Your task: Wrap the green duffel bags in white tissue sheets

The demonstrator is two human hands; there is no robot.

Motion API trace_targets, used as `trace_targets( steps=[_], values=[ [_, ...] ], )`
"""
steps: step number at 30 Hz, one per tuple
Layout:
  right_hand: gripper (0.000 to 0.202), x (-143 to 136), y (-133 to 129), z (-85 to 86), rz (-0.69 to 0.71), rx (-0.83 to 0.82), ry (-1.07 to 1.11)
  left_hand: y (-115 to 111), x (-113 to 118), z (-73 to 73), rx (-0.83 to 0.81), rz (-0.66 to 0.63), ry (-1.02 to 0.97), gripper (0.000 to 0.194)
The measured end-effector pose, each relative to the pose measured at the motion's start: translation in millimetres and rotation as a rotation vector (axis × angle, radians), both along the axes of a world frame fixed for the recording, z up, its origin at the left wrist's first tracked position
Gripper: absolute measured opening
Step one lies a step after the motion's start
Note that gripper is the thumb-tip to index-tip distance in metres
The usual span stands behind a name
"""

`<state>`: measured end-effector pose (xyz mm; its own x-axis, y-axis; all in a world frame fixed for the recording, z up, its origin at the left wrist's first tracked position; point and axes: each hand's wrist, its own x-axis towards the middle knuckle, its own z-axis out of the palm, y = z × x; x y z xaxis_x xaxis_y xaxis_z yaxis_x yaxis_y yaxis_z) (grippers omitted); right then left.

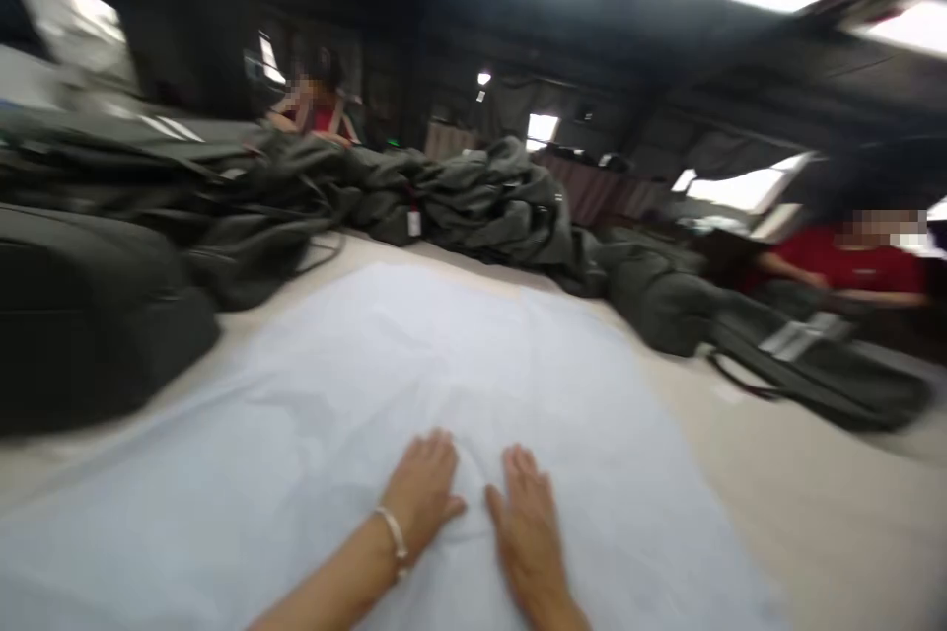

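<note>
A large pale blue-white cloth (pixel 562 365) lies spread over the table, with soft wrinkles near its middle. My left hand (pixel 424 488), with a light bracelet at the wrist, rests flat on the cloth, fingers stretched forward and thumb out to the side. Just right of it, my right hand (pixel 527 523) also lies flat on the cloth, palm down. A small gap of wrinkled cloth separates the two thumbs. Neither hand holds anything.
Dark green garments (pixel 488 202) are heaped along the far edge of the beige table (pixel 814 483), continuing right. A dark, rounded bulky object (pixel 96 315) stands at the left. One person in red (pixel 858 261) is at the right, another (pixel 318 113) at the back left.
</note>
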<state>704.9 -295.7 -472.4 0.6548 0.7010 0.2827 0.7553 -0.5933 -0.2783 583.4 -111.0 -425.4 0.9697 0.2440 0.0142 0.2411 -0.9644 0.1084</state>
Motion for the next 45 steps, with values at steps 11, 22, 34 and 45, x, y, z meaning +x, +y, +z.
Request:
trace_targets(
  steps=[11,22,34,45],
  values=[
    [0.058,-9.0,2.1,14.9,-0.092,0.021,0.147,8.8,19.0,-59.8,-0.060,-0.063,-0.292,0.051],
    [0.061,-0.6,-0.9,1.3,-0.075,-0.069,0.066,-5.2,11.9,-29.2,-0.085,-0.045,-0.234,0.052],
    [0.070,2.5,-11.2,-14.6,-0.050,-0.107,-0.033,-11.2,6.6,-23.8,-0.120,-0.037,-0.226,0.062],
    [0.075,-9.8,-16.5,-17.1,-0.123,-0.098,-0.063,-12.5,-13.4,-22.4,-0.129,-0.057,-0.217,0.064]
  ],
)
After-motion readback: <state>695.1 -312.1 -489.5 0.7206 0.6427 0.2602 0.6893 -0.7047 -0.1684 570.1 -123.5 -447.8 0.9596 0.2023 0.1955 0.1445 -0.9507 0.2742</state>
